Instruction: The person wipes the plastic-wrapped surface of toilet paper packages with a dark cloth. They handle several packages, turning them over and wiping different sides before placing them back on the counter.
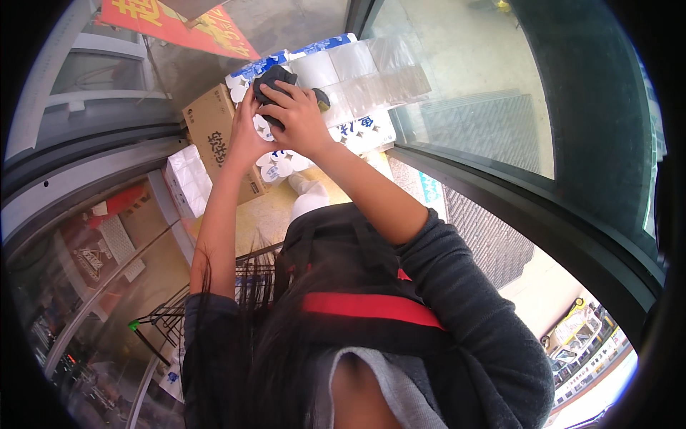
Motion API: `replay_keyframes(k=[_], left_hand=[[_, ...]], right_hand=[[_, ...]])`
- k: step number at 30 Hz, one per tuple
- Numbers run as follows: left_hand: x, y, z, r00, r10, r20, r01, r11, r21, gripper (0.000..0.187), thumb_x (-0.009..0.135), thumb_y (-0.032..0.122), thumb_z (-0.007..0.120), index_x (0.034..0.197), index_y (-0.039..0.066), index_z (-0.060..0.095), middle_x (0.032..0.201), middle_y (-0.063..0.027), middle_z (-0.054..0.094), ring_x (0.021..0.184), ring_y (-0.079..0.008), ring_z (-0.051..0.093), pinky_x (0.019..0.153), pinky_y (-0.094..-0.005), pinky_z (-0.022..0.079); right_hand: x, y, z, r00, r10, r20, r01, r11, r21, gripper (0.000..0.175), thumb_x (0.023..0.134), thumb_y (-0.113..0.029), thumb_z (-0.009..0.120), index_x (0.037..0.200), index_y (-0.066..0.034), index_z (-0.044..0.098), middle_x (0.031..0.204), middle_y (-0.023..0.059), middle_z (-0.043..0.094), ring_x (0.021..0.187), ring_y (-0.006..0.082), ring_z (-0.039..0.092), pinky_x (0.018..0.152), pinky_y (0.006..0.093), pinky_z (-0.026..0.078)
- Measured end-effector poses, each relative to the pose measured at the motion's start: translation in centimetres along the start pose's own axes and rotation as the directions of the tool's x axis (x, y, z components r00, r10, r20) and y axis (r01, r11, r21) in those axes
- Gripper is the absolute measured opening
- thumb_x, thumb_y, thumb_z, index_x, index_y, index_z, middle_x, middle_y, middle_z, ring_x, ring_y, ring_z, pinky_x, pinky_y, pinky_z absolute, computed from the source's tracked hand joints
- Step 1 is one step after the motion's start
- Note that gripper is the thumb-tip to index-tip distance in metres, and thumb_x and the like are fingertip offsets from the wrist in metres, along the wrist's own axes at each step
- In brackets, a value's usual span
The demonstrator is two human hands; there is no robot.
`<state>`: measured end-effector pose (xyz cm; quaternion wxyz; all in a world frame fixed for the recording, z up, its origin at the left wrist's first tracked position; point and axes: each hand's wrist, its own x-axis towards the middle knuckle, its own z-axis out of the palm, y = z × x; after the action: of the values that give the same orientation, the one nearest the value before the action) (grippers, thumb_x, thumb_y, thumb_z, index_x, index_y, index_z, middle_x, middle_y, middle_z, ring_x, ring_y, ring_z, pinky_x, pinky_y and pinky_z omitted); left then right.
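A bunched black cloth [277, 80] is between my two hands, over stacked packs of paper rolls. My left hand [247, 131] presses against its left side, thumb pointing across to the right. From the right, my right hand [300, 120] grips it with the fingers spread over its top. A further dark piece with a yellowish edge [322, 100] shows just beyond my right hand; whether it belongs to the same cloth is hidden. Clear-wrapped white packs [356, 75] lie to the right of the cloth, and white and blue roll packs [370, 131] show beneath.
Left of the packs stands a cardboard box [217, 137] beside a wrapped white tissue pack [190, 179]. Glass panels with dark frames [514, 198] border the right. A red sign with yellow writing [177, 27] is at upper left. A black wire rack [161, 322] stands at lower left.
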<state>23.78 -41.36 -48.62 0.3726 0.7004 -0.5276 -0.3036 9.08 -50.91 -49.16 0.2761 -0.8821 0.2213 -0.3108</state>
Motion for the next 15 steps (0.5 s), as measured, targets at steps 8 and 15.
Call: replay_keyframes(k=[8, 15], left_hand=[[-0.5, 1.1, 0.2, 0.998, 0.061, 0.031, -0.068, 0.943, 0.327, 0.127, 0.055, 0.032, 0.098, 0.159, 0.014, 0.026, 0.162, 0.0074, 0.043, 0.147, -0.0328, 0.039, 0.127, -0.0547, 0.019], [0.2, 2.5, -0.3, 0.996, 0.044, 0.082, -0.079, 0.867, 0.492, 0.125, 0.056, 0.041, 0.097, 0.160, 0.015, 0.031, 0.159, -0.0059, 0.046, 0.152, -0.0274, 0.034, 0.128, -0.0570, 0.010]], right_hand=[[-4.8, 0.3, -2.0, 0.968, -0.185, 0.170, 0.183, 0.983, 0.028, 0.020, 0.079, -0.005, 0.074, 0.095, -0.0168, 0.076, 0.135, -0.0079, 0.066, 0.129, 0.0212, 0.057, 0.094, 0.0434, 0.044], [-9.3, 4.6, -10.4, 0.973, -0.165, 0.162, 0.191, 0.969, -0.155, 0.028, 0.072, 0.003, 0.071, 0.096, -0.0116, 0.072, 0.134, -0.0019, 0.069, 0.125, 0.0245, 0.061, 0.096, 0.0410, 0.044]])
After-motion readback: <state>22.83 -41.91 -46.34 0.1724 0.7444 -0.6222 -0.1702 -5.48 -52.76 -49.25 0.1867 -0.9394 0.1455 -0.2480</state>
